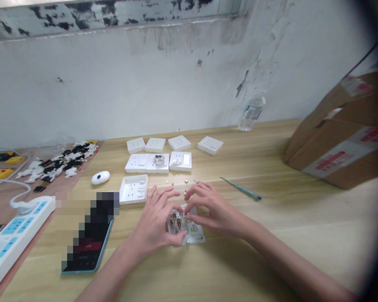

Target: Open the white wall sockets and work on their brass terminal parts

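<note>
On the wood-grain table lies a pale socket housing (193, 235) with copper-coloured contacts inside. My left hand (159, 220) grips its left side between thumb and fingers. My right hand (212, 209) is pinched over the housing's upper middle, thumb and index finger close together. A brass-coloured bit shows at those fingertips, too small to make out. Several tiny brass pieces (186, 181) lie just beyond my hands. Left of them sits an open white socket cover (134, 189), its inner side up. A green screwdriver (242, 188) rests to the right of my right hand.
White socket panels (137, 163) stand in two rows at the back, some with small parts on top. To the left are a phone (91, 247), a white oval case (101, 178), a power strip (22, 226) and loose plastic parts (71, 159). A bottle (252, 113) and cardboard box (340, 134) stand right.
</note>
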Tool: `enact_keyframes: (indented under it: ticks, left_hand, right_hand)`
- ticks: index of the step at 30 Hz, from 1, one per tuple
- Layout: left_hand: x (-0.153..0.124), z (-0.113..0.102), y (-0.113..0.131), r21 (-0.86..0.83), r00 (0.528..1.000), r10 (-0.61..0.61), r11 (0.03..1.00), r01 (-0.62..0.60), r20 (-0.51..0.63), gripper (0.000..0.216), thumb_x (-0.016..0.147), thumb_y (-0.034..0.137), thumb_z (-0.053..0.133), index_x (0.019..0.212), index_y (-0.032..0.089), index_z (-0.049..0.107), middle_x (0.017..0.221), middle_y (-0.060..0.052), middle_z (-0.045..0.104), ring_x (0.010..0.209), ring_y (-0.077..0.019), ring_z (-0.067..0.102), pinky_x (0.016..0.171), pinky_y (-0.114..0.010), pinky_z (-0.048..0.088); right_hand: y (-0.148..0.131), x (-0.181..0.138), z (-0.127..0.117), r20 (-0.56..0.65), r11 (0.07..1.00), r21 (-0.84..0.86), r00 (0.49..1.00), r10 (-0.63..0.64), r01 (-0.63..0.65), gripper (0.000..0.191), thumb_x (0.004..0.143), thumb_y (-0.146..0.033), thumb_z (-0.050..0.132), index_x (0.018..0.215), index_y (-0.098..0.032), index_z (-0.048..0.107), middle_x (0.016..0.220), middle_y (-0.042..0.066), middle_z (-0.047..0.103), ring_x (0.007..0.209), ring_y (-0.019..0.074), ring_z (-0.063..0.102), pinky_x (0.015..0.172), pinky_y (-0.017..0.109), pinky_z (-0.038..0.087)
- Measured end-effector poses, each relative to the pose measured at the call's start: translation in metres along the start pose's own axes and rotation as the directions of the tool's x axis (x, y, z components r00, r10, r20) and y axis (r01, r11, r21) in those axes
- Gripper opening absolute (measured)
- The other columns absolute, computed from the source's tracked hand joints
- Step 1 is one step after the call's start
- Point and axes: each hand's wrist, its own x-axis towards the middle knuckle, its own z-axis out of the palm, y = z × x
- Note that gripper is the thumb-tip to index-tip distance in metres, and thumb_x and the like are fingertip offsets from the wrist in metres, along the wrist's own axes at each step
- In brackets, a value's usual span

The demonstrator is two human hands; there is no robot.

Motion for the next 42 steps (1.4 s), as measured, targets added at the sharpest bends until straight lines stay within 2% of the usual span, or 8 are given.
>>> enact_keyframes:
  ticks: [11, 19, 31, 37, 40, 42]
  left_hand:
    - [0.0, 0.0, -0.001, 0.0, 1.0, -0.005, 1.0, 0.005, -0.007, 0.038, 0.063, 0.025, 0.072, 0.098, 0.024, 0.057, 0.125, -0.007, 0.053, 0.128, -0.0294, 0.038, 0.111, -0.057, 0.012]
    - [0.0, 0.002, -0.003, -0.012, 0.999, -0.027, 1.0, 0.027, 0.023, 0.035, 0.065, 0.026, 0.072, 0.097, 0.024, 0.057, 0.126, -0.007, 0.053, 0.129, -0.0295, 0.037, 0.111, -0.058, 0.012]
    - [-0.001, -0.001, -0.003, -0.023, 0.996, -0.056, 0.998, 0.058, 0.062, 0.034, 0.065, 0.027, 0.071, 0.096, 0.024, 0.057, 0.126, -0.007, 0.052, 0.129, -0.0299, 0.036, 0.111, -0.058, 0.011]
    - [-0.001, -0.001, -0.004, -0.011, 0.995, -0.06, 0.998, 0.061, 0.085, 0.034, 0.067, 0.031, 0.071, 0.097, 0.024, 0.057, 0.127, -0.007, 0.052, 0.13, -0.0296, 0.034, 0.111, -0.058, 0.01]
    - [-0.002, -0.002, -0.004, -0.017, 0.994, -0.048, 0.999, 0.05, 0.094, 0.037, 0.069, 0.035, 0.07, 0.101, 0.024, 0.056, 0.126, -0.007, 0.052, 0.13, -0.0296, 0.035, 0.111, -0.058, 0.012]
    - [-0.002, -0.003, -0.003, -0.022, 0.993, -0.037, 0.999, 0.039, 0.114, 0.038, 0.071, 0.036, 0.069, 0.104, 0.024, 0.056, 0.126, -0.008, 0.052, 0.129, -0.0291, 0.035, 0.11, -0.058, 0.015]
  right_hand:
    - [-0.002, 0.001, -0.001, 0.015, 1.0, -0.006, 1.0, -0.007, 0.007, 0.009, 0.084, -0.03, 0.062, 0.089, -0.025, 0.067, 0.097, 0.003, 0.059, 0.099, 0.0185, 0.052, 0.098, 0.04, 0.029]
    - [0.0, 0.001, -0.001, 0.052, 0.999, -0.039, 0.998, -0.028, 0.03, 0.01, 0.086, -0.029, 0.058, 0.09, -0.024, 0.067, 0.094, 0.003, 0.059, 0.096, 0.0182, 0.052, 0.098, 0.04, 0.029]
    - [0.002, -0.001, -0.011, 0.013, 0.996, -0.092, 1.0, 0.014, -0.012, 0.015, 0.09, -0.028, 0.052, 0.088, -0.024, 0.066, 0.093, 0.004, 0.061, 0.091, 0.0181, 0.052, 0.094, 0.04, 0.031]
    - [0.013, -0.005, -0.024, -0.049, 0.977, -0.198, 0.997, 0.067, -0.076, 0.016, 0.091, -0.029, 0.051, 0.087, -0.024, 0.065, 0.093, 0.005, 0.061, 0.091, 0.0194, 0.054, 0.088, 0.038, 0.035]
    - [0.026, -0.013, -0.036, -0.134, 0.932, -0.319, 0.982, 0.136, -0.172, 0.016, 0.09, -0.031, 0.051, 0.089, -0.023, 0.065, 0.09, 0.006, 0.061, 0.086, 0.0205, 0.056, 0.082, 0.038, 0.038]
    - [0.033, -0.019, -0.042, -0.146, 0.898, -0.354, 0.964, 0.223, -0.262, 0.019, 0.088, -0.037, 0.052, 0.093, -0.022, 0.064, 0.087, 0.006, 0.062, 0.078, 0.0199, 0.057, 0.071, 0.033, 0.04]
